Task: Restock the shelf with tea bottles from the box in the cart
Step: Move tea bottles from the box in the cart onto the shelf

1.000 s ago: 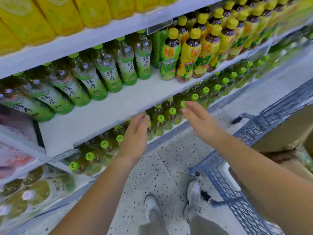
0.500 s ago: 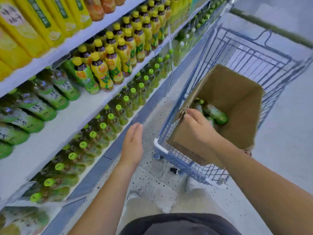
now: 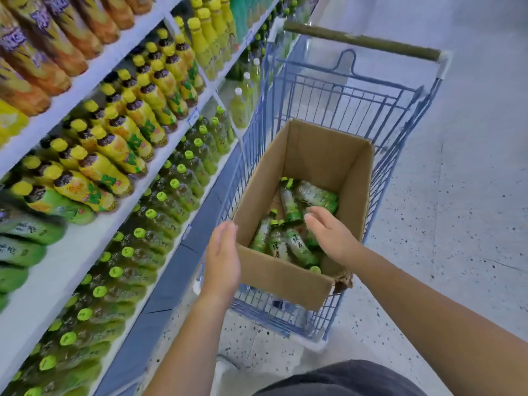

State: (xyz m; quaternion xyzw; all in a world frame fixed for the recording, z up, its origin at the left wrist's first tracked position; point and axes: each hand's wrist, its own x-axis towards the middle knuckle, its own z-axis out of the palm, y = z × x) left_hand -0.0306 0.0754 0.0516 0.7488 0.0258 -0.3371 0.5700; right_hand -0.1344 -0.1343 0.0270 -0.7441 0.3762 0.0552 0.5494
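Head view shows the bottles (image 3: 291, 224) lying jumbled in the box (image 3: 285, 277) in the cart (image 3: 400, 115), so the right hand (image 3: 331, 235), fingers loose and empty above them, should wrap one body near its cap while the left hand (image 3: 223, 261), flat by the box corner, steadies it.

The box (image 3: 283, 278) stands in the cart (image 3: 357, 90) against its near end, with the tea bottles (image 3: 297, 247) lying on their sides in the box's near half. The shelf (image 3: 65, 261) runs along the cart's left side, its boards carrying rows of shelved bottles (image 3: 160, 195). The left hand (image 3: 221, 261) is outside the box's near left corner, and the right hand (image 3: 331, 238) is inside the box above the bottles.
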